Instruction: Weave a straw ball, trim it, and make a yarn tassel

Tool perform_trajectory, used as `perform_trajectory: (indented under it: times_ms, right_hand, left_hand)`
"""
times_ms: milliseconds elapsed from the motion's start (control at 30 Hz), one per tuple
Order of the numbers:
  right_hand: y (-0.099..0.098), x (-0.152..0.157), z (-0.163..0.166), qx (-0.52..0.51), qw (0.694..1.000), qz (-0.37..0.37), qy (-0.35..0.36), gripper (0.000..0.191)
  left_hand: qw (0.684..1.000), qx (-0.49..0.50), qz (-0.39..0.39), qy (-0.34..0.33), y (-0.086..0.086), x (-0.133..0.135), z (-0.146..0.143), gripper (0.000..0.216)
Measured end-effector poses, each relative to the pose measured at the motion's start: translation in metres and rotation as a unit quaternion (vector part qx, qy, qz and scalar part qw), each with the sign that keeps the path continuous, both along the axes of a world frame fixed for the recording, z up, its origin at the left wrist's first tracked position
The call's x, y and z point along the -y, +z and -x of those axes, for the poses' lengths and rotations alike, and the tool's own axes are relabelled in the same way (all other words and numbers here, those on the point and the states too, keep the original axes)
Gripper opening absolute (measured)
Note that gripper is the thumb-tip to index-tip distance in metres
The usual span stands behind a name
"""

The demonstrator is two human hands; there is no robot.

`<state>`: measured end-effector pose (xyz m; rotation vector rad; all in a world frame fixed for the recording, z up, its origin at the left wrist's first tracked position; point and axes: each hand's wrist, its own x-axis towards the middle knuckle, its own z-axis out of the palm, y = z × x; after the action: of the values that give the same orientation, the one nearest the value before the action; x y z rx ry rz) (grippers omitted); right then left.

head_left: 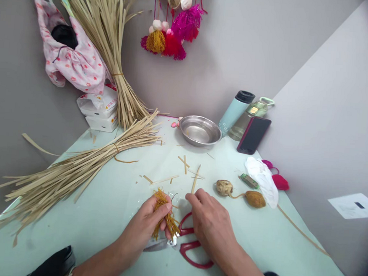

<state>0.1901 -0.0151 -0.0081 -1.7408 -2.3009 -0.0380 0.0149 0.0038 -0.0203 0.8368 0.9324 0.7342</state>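
My left hand (156, 216) pinches a mustard-yellow yarn tassel (172, 226) between thumb and fingers, its loose strands sticking out above and below. Closed fingers of my right hand (208, 217) meet the lower end of a thin pointed bamboo stick (196, 179), which points away from me. Beneath both hands lie red-handled scissors (196, 263), their blades toward the left and partly covered by the tassel and left hand. A small woven ball (224, 187) lies to the right, with a strand leading to a brown yarn ball (255, 199).
A steel bowl (200, 130) stands at the back, beside a blue tumbler (236, 112), a green bottle (243, 125) and a phone (254, 136). Bundled bamboo strips (90, 165) spread across the left. Colourful tassels (174, 42) hang on the wall. Strip scraps (184, 163) litter the middle.
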Motion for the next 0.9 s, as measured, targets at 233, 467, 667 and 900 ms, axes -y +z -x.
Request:
perform_trajectory:
  times_ms: [233, 467, 667, 900]
  right_hand:
    - [0.022, 0.001, 0.003, -0.364, 0.919, 0.154, 0.0, 0.023]
    - [0.02, 0.001, 0.014, -0.543, 0.791, 0.282, 0.0, 0.034]
    - [0.019, 0.0, 0.014, -0.621, 0.715, 0.321, -0.015, 0.028]
    - [0.022, 0.0, 0.017, -0.65, 0.677, 0.345, 0.005, 0.025]
  left_hand:
    - [0.999, -0.009, -0.028, -0.03, 0.002, 0.001, 0.0, 0.025]
    - [0.997, 0.026, -0.027, -0.06, 0.003, 0.002, -0.001, 0.022]
    - [0.998, 0.036, -0.019, -0.052, 0.002, 0.002, 0.0, 0.022]
    - [0.997, 0.038, -0.015, -0.059, 0.003, 0.002, 0.0, 0.023]
